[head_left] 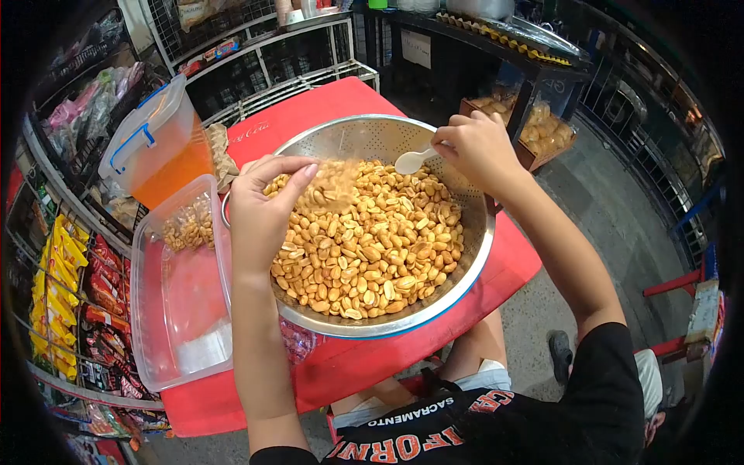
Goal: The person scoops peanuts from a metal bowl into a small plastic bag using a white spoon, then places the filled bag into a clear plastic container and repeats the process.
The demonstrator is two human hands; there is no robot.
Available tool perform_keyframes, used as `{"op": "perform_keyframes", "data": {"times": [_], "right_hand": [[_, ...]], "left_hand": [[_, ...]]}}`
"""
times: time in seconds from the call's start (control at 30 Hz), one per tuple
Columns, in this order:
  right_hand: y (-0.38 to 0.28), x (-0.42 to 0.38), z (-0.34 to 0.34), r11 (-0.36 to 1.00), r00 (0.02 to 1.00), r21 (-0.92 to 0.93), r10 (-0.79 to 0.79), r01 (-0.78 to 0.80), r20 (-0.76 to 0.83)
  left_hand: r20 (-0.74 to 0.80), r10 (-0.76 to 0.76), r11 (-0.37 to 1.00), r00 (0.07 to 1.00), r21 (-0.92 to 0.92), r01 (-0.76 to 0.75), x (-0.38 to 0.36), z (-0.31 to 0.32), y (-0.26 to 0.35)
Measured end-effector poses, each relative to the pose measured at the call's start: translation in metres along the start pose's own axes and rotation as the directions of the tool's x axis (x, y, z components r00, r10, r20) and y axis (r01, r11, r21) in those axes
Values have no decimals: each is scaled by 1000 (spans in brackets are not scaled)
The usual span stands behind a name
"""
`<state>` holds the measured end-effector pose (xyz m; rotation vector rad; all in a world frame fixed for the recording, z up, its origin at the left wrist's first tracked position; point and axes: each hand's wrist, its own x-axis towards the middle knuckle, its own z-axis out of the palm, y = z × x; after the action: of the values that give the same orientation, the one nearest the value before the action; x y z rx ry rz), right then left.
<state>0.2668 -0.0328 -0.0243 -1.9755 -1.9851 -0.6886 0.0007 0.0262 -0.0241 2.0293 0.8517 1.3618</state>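
Observation:
A steel colander [349,139] with a perforated wall holds a heap of shelled peanuts [372,256]. Over the heap's left side, my left hand [260,190] pinches the edge of a small clear plastic bag [333,186], which is blurred and seems to have peanuts in it. My right hand [482,151] is above the colander's far right rim, its fingers closed on the handle of a white plastic spoon [412,161]. The spoon's bowl points left, over the peanuts, and appears to have nothing in it.
On the red table [341,380], left of the colander, lies a clear plastic tub [141,310] with filled peanut bags [190,223]. Behind it stands a lidded box with orange contents [174,167]. Snack packets [58,287] hang at left; bagged bread [539,128] sits at right.

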Motion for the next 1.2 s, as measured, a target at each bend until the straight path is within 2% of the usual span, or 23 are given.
{"op": "perform_keyframes", "data": {"times": [0.1, 0.23, 0.3, 0.37, 0.4, 0.47, 0.57, 0.7, 0.77, 0.8, 0.83, 0.97, 1.03, 1.07, 1.17, 1.2], "right_hand": [[-10, -3, -1, 990, 989, 11, -144, 144, -18], [-10, -2, 2, 972, 981, 170, -179, 165, 73], [-7, -1, 6, 961, 979, 195, -202, 194, 17], [-7, 1, 0, 939, 982, 341, -108, 49, 156], [-8, 1, -2, 939, 981, 341, -110, 51, 158], [-10, -1, -4, 893, 955, 450, -133, 0, 264], [-10, -1, -2, 890, 951, 455, -107, -38, 289], [4, 4, 0, 851, 956, 514, -55, -106, 288], [10, 8, 3, 653, 950, 724, -23, -222, 312], [9, 9, -5, 577, 941, 773, -21, -265, 337], [10, 11, -9, 576, 941, 773, -20, -264, 337], [15, 19, -18, 401, 960, 879, 7, -259, 280], [11, 27, -35, 419, 980, 889, 19, -186, 196], [5, 28, -54, 471, 972, 851, 75, -232, 224], [10, 44, -61, 571, 987, 805, 93, -159, 129], [6, 47, -66, 623, 993, 775, 105, -109, 55]], "left_hand": [[56, -16, 999, 998, -34, 18, 0, 1, -1], [77, 17, 1000, 997, -18, -15, -1, 2, -3], [70, 19, 1000, 997, -11, -18, -2, 2, -2], [31, -28, 998, 999, -61, 30, -1, 1, 2], [29, -30, 998, 999, -62, 32, -1, 1, 3], [-46, -19, 996, 999, -82, 15, 0, 1, 3], [-63, -26, 989, 998, -144, 17, 0, 1, 0], [-40, 3, 996, 999, -84, -7, 0, 0, 0], [-55, -54, 985, 997, -168, 44, 0, 2, 2], [-55, -53, 985, 997, -168, 43, 0, 2, 2], [-57, -54, 988, 997, -144, 45, -1, 2, 2], [-54, -53, 995, 997, -85, 48, -1, 1, 3], [-51, -53, 995, 997, -85, 49, -1, 1, 4], [-49, -55, 995, 997, -85, 50, -1, 1, 4], [-40, -44, 996, 998, -85, 40, -1, 1, 2], [-40, -43, 996, 998, -85, 40, -1, 1, 1]]}}
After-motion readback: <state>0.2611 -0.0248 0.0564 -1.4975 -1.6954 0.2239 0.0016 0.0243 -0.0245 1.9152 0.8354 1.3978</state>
